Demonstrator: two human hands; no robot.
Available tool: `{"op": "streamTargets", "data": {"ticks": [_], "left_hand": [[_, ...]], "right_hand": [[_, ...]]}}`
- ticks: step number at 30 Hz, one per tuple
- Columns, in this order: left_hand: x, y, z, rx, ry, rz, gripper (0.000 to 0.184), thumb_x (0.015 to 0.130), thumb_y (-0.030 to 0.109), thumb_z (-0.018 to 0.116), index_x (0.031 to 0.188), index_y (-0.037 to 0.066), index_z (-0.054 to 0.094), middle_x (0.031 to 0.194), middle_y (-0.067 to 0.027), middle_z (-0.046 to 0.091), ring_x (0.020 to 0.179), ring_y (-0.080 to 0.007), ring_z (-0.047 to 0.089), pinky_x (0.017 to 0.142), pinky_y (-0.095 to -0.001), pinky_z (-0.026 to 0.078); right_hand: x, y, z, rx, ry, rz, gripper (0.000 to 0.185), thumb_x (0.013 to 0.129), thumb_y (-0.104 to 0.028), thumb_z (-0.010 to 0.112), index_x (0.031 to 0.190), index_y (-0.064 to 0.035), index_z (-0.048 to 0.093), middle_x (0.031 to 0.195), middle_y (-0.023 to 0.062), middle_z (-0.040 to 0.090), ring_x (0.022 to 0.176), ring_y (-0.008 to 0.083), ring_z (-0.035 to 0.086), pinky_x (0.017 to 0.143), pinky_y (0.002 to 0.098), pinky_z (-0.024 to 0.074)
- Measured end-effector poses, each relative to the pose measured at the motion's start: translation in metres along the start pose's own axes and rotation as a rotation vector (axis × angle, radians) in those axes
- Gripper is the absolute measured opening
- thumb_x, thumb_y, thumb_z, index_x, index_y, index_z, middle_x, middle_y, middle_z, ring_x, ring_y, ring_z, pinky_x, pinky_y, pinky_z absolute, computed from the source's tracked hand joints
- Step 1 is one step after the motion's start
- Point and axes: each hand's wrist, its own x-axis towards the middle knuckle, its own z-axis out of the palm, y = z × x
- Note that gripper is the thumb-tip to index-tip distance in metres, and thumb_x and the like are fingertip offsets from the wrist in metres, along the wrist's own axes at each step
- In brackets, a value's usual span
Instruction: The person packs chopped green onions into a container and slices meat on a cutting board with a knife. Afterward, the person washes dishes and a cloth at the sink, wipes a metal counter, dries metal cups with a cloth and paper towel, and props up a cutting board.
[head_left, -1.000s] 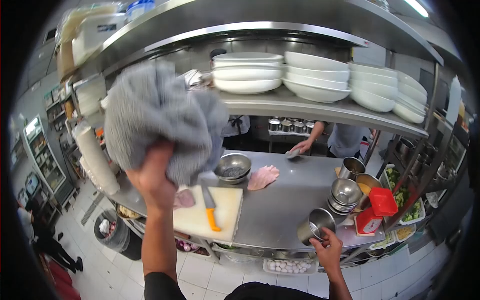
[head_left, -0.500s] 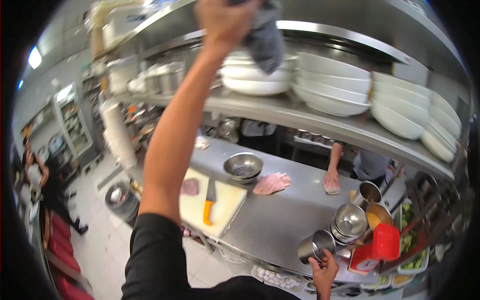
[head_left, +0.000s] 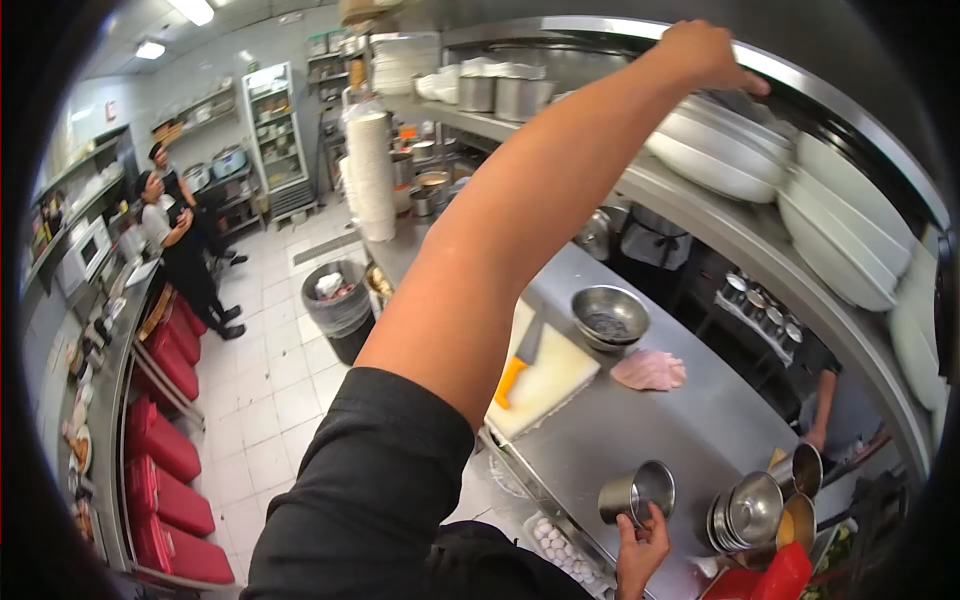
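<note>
My left hand is raised high over the stacked white bowls, just under the upper shelf. Its fingers curl down on a grey cloth, of which only a small part shows beneath them. Low on the right, my right hand grips the rim of a metal cup tilted over the steel counter. Beyond the cup lie a piece of pale pink meat and a metal bowl. An orange-handled knife rests on the white cutting board.
Nested metal bowls and a red scale stand at the right. A co-worker's arm reaches in beyond them. A bin is on the floor, left of the counter. Two people stand at the far left.
My left hand has swung up and right with the cloth, which is now mostly hidden. The view has turned left. My right hand still holds the cup. The co-worker's hand has left the near counter surface.
</note>
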Motion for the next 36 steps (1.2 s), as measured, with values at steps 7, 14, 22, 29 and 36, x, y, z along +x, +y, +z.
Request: {"op": "streamTargets", "data": {"ticks": [7,14,22,29,36], "left_hand": [[-0.269,-0.044,-0.095,-0.277,0.554,0.234,0.037,0.081,0.029,0.073,0.104,0.000,0.069,0.102,-0.0194,0.069,0.094,-0.0349,0.066,0.088,-0.0432,0.050],[-0.568,-0.164,-0.139,-0.438,0.333,-0.495,0.023,0.081,0.008,0.072,0.102,-0.003,0.068,0.104,-0.0159,0.067,0.096,-0.0249,0.065,0.079,-0.0328,0.053],[-0.717,-0.249,-0.181,-0.832,0.328,-1.264,0.040,0.092,0.017,0.067,0.126,-0.001,0.056,0.117,-0.0114,0.063,0.109,-0.0198,0.059,0.091,-0.0325,0.050],[-0.746,-0.429,-0.264,-0.712,0.345,-1.224,0.042,0.092,0.021,0.068,0.126,-0.001,0.056,0.123,-0.0130,0.061,0.114,-0.0193,0.056,0.092,-0.0337,0.049],[-1.047,-0.602,-0.226,0.431,-0.027,-1.552,0.067,0.080,0.036,0.075,0.131,-0.001,0.053,0.126,-0.0226,0.058,0.119,-0.0369,0.054,0.103,-0.0452,0.041]], "right_hand": [[0.008,-0.056,0.103,-0.160,-0.218,-0.213,0.050,0.065,-0.010,0.087,0.109,0.0020,0.066,0.074,0.0081,0.061,0.056,0.0127,0.054,0.049,0.0273,0.0449],[-0.032,-0.123,0.284,-0.143,-0.481,-0.294,0.049,0.063,-0.013,0.090,0.106,-0.0010,0.069,0.074,0.0065,0.064,0.055,0.0106,0.055,0.051,0.0261,0.0461],[-0.083,-0.213,0.482,0.192,-0.844,-0.319,0.035,0.069,-0.011,0.086,0.099,0.0004,0.071,0.076,0.0070,0.067,0.060,0.0093,0.059,0.054,0.0237,0.0468],[-0.078,-0.249,0.632,0.155,-0.964,-0.404,0.019,0.071,-0.008,0.083,0.085,0.0014,0.073,0.071,0.0050,0.065,0.058,0.0087,0.057,0.053,0.0230,0.0435],[-0.051,-0.240,0.807,0.108,-0.956,-0.521,0.022,0.068,-0.014,0.085,0.077,0.0008,0.071,0.064,0.0080,0.058,0.051,0.0172,0.054,0.050,0.0302,0.0415]]}}
